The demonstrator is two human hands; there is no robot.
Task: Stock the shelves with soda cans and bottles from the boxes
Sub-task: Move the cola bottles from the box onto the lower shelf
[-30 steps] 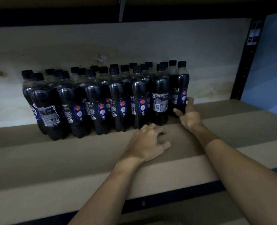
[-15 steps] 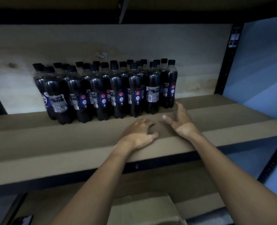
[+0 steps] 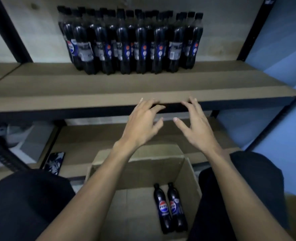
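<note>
Several dark cola bottles (image 3: 129,44) with black caps stand in tight rows at the back of the brown shelf (image 3: 109,86). Below, an open cardboard box (image 3: 187,173) sits between my knees, and two cola bottles (image 3: 169,207) lie side by side on its bottom. My left hand (image 3: 143,124) and my right hand (image 3: 195,126) hover empty in front of the shelf's front edge, above the box, fingers spread and relaxed. Neither hand touches a bottle.
Black metal uprights (image 3: 10,32) frame the shelf on both sides. A lower shelf (image 3: 84,136) runs behind the box. A dark phone-like object (image 3: 54,162) lies at its left. A blue wall (image 3: 282,40) closes the right side. My dark-trousered knees (image 3: 27,202) flank the box.
Both hands have pulled back off the shelf surface, and the right hand has left the end bottle. My view has tilted down, bringing the box and its two bottles into sight.
</note>
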